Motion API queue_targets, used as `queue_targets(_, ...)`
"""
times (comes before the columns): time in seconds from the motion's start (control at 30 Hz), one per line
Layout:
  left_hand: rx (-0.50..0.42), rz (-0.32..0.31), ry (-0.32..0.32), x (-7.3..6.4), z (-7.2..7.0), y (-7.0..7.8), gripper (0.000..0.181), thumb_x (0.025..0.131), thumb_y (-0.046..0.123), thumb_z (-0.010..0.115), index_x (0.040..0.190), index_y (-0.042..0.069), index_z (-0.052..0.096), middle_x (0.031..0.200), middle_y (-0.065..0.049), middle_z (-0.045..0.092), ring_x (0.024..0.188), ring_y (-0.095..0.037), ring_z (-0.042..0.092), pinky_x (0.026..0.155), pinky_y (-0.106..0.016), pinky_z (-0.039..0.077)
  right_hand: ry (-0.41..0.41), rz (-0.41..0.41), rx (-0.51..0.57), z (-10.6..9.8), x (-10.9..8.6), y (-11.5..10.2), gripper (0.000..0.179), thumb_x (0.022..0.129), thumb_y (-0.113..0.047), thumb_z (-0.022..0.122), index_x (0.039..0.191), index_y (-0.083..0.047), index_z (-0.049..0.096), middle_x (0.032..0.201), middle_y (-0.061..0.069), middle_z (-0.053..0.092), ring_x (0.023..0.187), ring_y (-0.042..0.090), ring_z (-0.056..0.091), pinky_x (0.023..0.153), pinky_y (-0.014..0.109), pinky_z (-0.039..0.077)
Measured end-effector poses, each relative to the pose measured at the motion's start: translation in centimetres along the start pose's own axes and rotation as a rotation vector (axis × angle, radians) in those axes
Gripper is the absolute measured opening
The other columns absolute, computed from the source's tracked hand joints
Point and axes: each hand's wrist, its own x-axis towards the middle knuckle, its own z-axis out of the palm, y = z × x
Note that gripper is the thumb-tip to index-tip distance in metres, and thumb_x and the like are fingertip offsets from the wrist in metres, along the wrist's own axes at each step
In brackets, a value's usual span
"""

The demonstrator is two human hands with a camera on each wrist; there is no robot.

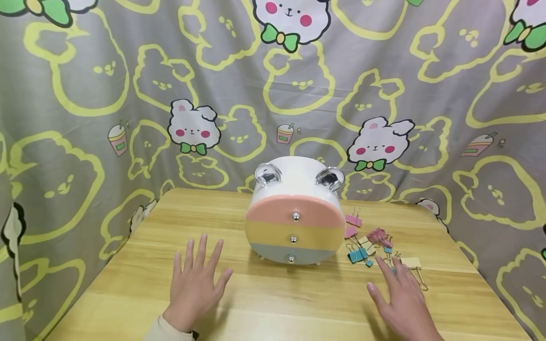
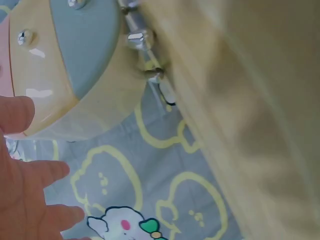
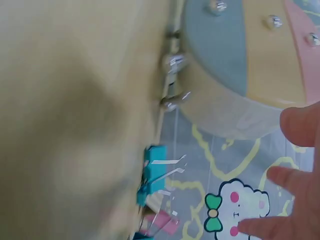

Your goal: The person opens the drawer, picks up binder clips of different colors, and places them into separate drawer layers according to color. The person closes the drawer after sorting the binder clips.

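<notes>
Around the middle of the surface (image 1: 298, 303), toward the back, sits a cute little drawer cabinet (image 1: 273, 234) with an oval front striped pink, mustard and grey-blue on a white body. It's glossy, painted wood or hard plastic, can't tell which, but I'd bet it's stiff, fairly light and kinda slippery round the sides. I'd pinch the round chrome knobs (image 1: 293, 239) and steady the curved shell with a palm, since it's perched on small metal feet (image 3: 174, 62). The silver domes (image 1: 268, 175) up top look like bad handles imo. Just right of it there's a loose heap of binder clips (image 1: 377, 235), pink, cream and blue, thin wire arms; probably light, springy and tough, best nabbed by the spine. Left hand (image 1: 196, 284) is spread wide front-left of the cabinet, holding nothing. Right hand (image 1: 401, 298) has its fingers apart too, nothing pinched, right by the clips; can't tell if it's touching any. Behind it all hangs creased grey cloth (image 1: 239, 85) with bunny heads.
</notes>
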Motion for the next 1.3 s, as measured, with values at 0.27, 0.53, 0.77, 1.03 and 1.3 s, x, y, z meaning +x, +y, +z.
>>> queue_targets(0.27,-0.159,0.097,-0.008,2.8,-1.8,-0.2,0.057,0.101,0.045,0.046,0.149,0.014,0.039,0.150,-0.027,0.031,0.134,-0.052,0.027,0.100,-0.067,0.028,0.075,-0.135,0.359,-0.8,1.2,-2.0,0.058,0.093,-0.012,0.065,0.145,-0.016,0.041,0.127,0.012,0.059,0.106,0.027,0.061,0.086,0.042,0.051)
queue_targets(0.53,-0.626,0.183,-0.006,6.5,-2.9,-0.2,0.055,0.104,0.032,0.043,0.152,0.009,0.029,0.150,-0.017,0.038,0.132,-0.040,0.040,0.102,-0.057,0.035,-0.028,-0.349,0.790,-1.0,3.0,-3.7,0.057,0.092,0.013,0.054,0.144,-0.003,0.038,0.117,0.001,0.061,0.098,0.015,0.064,0.080,0.023,0.050)
queue_targets(0.77,-0.823,0.217,-0.016,9.1,-4.0,2.1,0.054,0.104,0.028,0.044,0.153,0.010,0.027,0.149,-0.018,0.039,0.132,-0.036,0.042,0.103,-0.050,0.037,-0.100,-0.393,0.876,-0.7,4.2,-5.6,0.053,0.094,0.011,0.052,0.143,0.005,0.033,0.118,0.008,0.061,0.100,0.017,0.063,0.083,0.027,0.050)
queue_targets(1.03,-0.920,0.165,-0.059,12.4,-3.9,3.7,0.065,0.102,0.031,0.047,0.156,0.014,0.015,0.157,-0.018,0.021,0.138,-0.043,0.027,0.108,-0.056,0.025,-0.131,-0.435,0.905,-0.3,6.0,-7.4,0.054,0.094,0.008,0.052,0.145,0.001,0.032,0.115,0.030,0.057,0.099,0.024,0.064,0.083,0.030,0.051)
queue_targets(1.3,-0.934,0.247,-0.094,13.4,-2.3,5.2,0.064,0.103,0.030,0.046,0.155,0.009,0.015,0.155,-0.019,0.024,0.140,-0.034,0.026,0.111,-0.054,0.021,-0.145,-0.426,0.917,0.2,7.4,-7.3,0.055,0.094,0.006,0.054,0.145,-0.001,0.034,0.115,0.027,0.057,0.099,0.033,0.063,0.083,0.031,0.052)
